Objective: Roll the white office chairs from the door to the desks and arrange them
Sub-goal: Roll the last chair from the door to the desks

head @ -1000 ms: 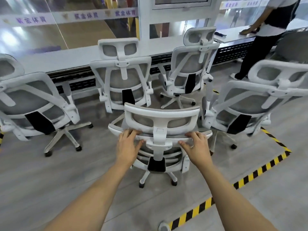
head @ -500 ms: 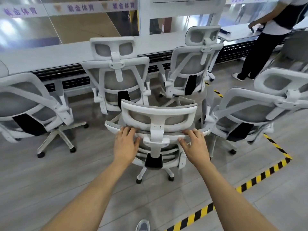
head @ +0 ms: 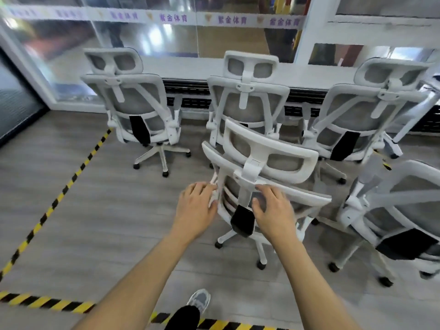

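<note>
A white office chair (head: 270, 153) with grey mesh stands right in front of me, its back toward me and turned askew to the left. My left hand (head: 196, 207) grips the left edge of its backrest frame. My right hand (head: 273, 211) lies over the top of the backrest, just right of the headrest post. Behind it, three matching chairs are lined up at the long white desk (head: 190, 67): a left chair (head: 133, 103), a middle chair (head: 247, 98) and a right chair (head: 371, 108). The held chair partly hides the middle one.
Another white chair (head: 404, 210) stands close on the right, almost touching the held one. Yellow-black floor tape (head: 59, 198) runs diagonally on the left and along the bottom. A glass wall (head: 166, 36) rises behind the desk. My shoe (head: 200, 298) is below.
The view has swung left and the person at the right is out of sight. The held chair has turned askew, and both hands have shifted leftward on its backrest.
</note>
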Motion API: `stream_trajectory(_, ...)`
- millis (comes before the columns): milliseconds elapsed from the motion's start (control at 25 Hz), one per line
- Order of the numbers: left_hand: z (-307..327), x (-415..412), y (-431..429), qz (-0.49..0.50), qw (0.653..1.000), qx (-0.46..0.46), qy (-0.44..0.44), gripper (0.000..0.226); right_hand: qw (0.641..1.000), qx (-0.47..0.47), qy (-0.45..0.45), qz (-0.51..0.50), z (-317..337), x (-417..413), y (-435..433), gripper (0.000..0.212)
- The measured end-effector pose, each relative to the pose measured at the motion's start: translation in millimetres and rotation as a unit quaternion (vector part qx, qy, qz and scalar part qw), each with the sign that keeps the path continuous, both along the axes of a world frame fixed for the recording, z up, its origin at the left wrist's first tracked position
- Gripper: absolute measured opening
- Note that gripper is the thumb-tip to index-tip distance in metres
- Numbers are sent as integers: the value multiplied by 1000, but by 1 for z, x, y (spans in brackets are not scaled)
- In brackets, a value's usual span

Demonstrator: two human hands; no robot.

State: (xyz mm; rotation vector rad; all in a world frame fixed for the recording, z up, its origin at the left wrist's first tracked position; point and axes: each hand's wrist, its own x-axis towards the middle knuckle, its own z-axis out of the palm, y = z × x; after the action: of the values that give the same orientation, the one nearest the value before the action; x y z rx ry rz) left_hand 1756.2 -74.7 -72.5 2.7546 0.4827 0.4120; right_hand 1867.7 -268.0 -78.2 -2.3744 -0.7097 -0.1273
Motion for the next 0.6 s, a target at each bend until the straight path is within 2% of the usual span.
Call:
stream_trajectory(160, 20, -103, -19, 96, 995, 26, 18, 34, 991, -7, -12, 130, 11, -63, 22, 41)
stream_trajectory(320, 38, -212, -12, 219, 974, 51, 10, 34, 967, 17, -14, 253, 27, -144, 71, 46)
stream_trajectory(480, 45, -330, -3, 352, 935, 45, -13, 31, 928, 23, -21, 372, 40, -247, 125, 43)
stream_trajectory(600, 53, -433, 0, 443, 895, 43, -28, 37, 889, 27, -26, 456, 50, -343, 164, 39)
